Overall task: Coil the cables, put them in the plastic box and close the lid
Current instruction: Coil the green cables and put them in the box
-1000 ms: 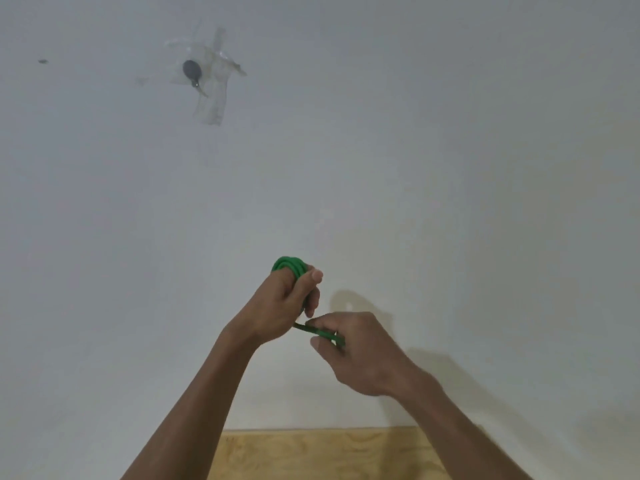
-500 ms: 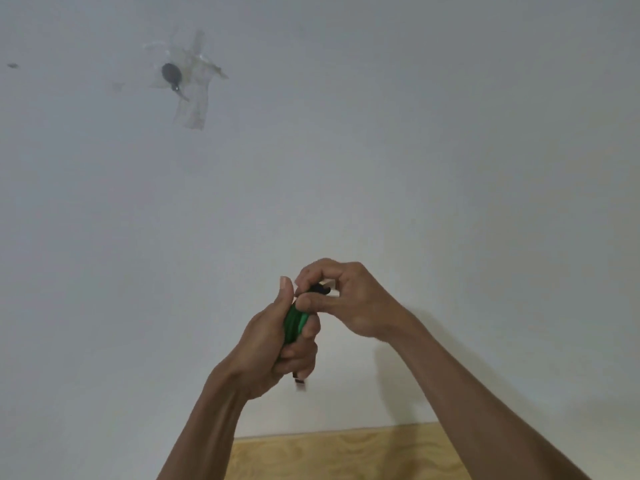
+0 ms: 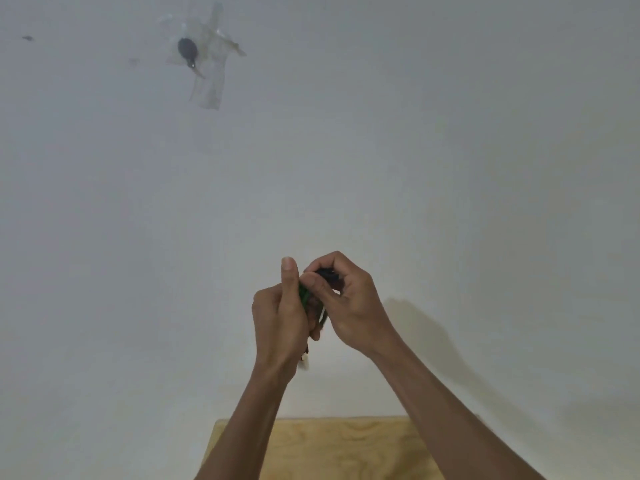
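A green cable [image 3: 304, 295], wound into a small coil, is held up in front of a white wall. My left hand [image 3: 280, 317] is closed around the coil with the thumb pointing up. My right hand [image 3: 346, 303] pinches the cable's black end [image 3: 327, 273] at the top of the coil. A pale connector tip [image 3: 304, 362] hangs out below my left palm. Most of the coil is hidden between the two hands. No plastic box shows in this view.
A light wooden tabletop [image 3: 346, 448] shows at the bottom edge between my forearms. High on the white wall, clear tape [image 3: 211, 74] covers a dark round patch [image 3: 185, 47]. A small dark mark [image 3: 27, 38] sits far left.
My right hand rose from below the coil to its top and now pinches the black end. My left hand turned, thumb up, hiding most of the green coil.
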The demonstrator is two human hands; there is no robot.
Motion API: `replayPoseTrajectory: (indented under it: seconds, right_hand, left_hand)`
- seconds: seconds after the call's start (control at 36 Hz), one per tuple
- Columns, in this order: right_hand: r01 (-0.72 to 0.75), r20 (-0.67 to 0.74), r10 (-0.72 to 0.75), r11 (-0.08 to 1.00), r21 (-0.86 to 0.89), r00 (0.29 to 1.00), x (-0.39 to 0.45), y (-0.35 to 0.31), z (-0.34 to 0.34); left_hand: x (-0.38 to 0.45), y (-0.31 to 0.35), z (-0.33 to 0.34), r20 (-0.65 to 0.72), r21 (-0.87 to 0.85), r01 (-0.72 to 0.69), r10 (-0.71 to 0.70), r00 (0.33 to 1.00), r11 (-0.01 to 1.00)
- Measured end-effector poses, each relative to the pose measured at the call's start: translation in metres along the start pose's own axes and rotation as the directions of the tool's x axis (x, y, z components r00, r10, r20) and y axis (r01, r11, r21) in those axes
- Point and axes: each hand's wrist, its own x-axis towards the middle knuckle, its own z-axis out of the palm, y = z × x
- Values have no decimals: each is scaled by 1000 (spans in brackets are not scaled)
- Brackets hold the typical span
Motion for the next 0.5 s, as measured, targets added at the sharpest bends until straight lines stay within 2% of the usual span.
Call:
replayPoseTrajectory:
  seconds: [0.08, 0.14, 0.22, 0.31, 0.39, 0.5]
  right_hand:
    - [3, -12, -4, 999, -37, 1000, 1, 0, 2]
    - [0, -27, -2, 997, -71, 1000, 0, -2, 6]
    - [67, -108, -96, 966, -251, 990, -6, 1, 16]
    - [98, -119, -153, 921, -377, 981, -16, 6, 24]
    - [44, -111, -85, 942, -333, 990, -24, 7, 27]
    - [-57, -224, 12, 979, -195, 974, -22, 10, 25]
  left_hand:
    - [-1, -4, 1, -65, 77, -76, 81, 995, 994]
    - [2, -7, 2, -99, 62, -54, 60, 993, 997]
    - [9, -10, 2, -207, 63, 19, -6, 978, 998]
    - [14, -11, 0, -317, 44, 47, -31, 948, 998]
    - [18, -12, -3, -350, 28, 76, -61, 935, 997]
    - [19, -15, -8, -300, 48, 58, -41, 953, 997]
